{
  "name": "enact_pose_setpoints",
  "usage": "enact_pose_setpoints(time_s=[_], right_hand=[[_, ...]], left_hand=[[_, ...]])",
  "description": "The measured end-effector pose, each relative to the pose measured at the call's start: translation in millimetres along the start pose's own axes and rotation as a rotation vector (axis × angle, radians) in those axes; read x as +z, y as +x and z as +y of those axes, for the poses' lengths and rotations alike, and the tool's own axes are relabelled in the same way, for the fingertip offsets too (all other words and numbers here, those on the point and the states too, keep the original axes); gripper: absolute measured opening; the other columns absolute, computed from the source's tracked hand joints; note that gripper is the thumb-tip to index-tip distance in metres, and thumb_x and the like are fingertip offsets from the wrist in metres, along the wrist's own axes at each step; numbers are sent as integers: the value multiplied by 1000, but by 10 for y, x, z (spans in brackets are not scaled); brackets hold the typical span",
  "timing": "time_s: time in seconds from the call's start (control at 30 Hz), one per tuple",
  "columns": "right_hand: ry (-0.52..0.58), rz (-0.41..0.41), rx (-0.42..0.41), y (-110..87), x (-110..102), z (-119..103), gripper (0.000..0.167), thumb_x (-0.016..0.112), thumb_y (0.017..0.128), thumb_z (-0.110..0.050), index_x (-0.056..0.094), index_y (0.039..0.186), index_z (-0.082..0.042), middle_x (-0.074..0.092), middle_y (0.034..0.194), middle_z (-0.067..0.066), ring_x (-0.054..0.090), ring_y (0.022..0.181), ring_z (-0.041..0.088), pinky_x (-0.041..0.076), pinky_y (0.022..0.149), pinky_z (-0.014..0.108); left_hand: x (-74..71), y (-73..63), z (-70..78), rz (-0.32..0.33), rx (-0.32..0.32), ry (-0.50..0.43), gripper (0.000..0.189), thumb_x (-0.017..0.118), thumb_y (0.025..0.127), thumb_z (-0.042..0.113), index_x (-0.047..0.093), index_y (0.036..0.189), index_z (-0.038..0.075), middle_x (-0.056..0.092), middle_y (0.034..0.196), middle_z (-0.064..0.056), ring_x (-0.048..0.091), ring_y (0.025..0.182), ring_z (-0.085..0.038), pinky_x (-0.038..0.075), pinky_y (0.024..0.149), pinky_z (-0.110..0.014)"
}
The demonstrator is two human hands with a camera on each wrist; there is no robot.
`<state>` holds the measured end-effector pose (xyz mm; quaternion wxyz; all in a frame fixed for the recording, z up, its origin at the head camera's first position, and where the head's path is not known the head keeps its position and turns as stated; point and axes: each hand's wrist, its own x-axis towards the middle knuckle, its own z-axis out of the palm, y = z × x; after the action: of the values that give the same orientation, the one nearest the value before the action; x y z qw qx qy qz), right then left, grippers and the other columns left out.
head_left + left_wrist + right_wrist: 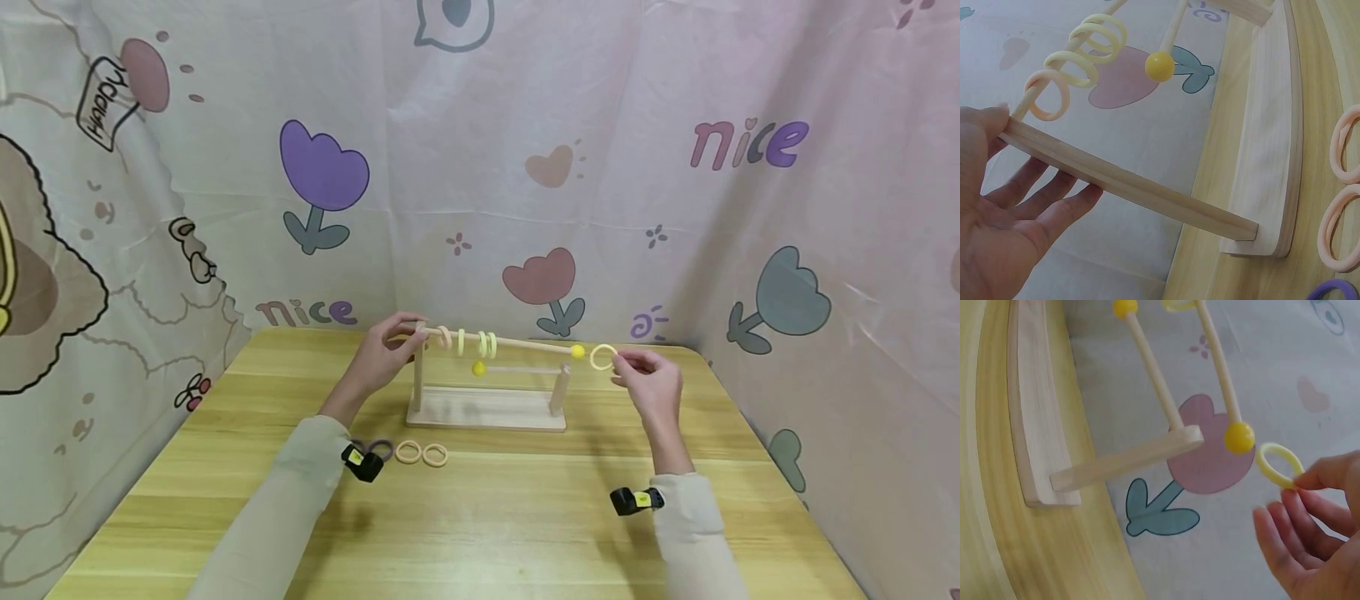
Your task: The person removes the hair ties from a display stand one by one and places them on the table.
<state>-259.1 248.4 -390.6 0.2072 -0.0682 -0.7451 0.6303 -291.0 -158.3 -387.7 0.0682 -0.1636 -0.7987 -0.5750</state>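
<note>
In the head view my left hand (382, 354) grips the top of the left post (418, 375) of a wooden stand, thumb on top and fingers behind it. From that post a wooden rod (532, 344) reaches right and ends in a yellow ball (577, 352). One peach ring (445, 337) and several pale yellow rings hang on the rod near my left hand. My right hand (652, 387) pinches a yellow ring (1285, 452) between thumb and forefinger, just beyond the ball. The right wrist view shows this ring off the rod, its rim close beside the ball.
The stand's base (487, 408) rests on the wood-grain table. A second, lower rod with its own yellow ball (478, 367) points left from the right post (560, 392). Two peach rings (1335, 150) and purple rings (1333, 285) lie in front. A patterned cloth hangs behind.
</note>
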Motion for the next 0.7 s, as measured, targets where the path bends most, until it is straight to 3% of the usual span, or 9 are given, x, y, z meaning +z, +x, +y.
enact_pose_setpoints(time_s=[0.27,0.7], right_hand=[[-119,-296,29,-111,77,-62,29,73,95,-8,69,117,10,71,91,2,68,77,10,64,73,22],[-145,-519,21,-272,395,43,22,73,94,-6,72,109,11,73,92,14,66,75,10,63,69,22]], left_hand=[[3,13,2,1,7,-5,39,62,105,27,59,136,4,65,125,-27,68,116,-46,60,98,-52],[0,5,24,2,-6,24,39,62,105,31,59,137,9,66,127,-24,68,119,-43,59,99,-52]])
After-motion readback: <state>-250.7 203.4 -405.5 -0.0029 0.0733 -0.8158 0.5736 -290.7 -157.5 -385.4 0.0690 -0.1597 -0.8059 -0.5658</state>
